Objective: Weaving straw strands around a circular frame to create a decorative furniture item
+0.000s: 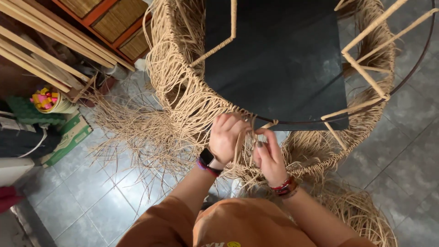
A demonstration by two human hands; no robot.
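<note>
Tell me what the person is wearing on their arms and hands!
The left hand has a black smartwatch and a red and purple band at its wrist. The right hand wears red, dark-patterned woven bracelets. Both arms are bare below orange short sleeves.

The strands pinched in my left grip and right grip are dry, matt, straw-coloured fibre, rough like the woven wall they hang from. Behind sits a thin dark metal hoop and a flat matt black panel. The floor is glossy grey tile, my sleeves soft orange cloth.
</note>
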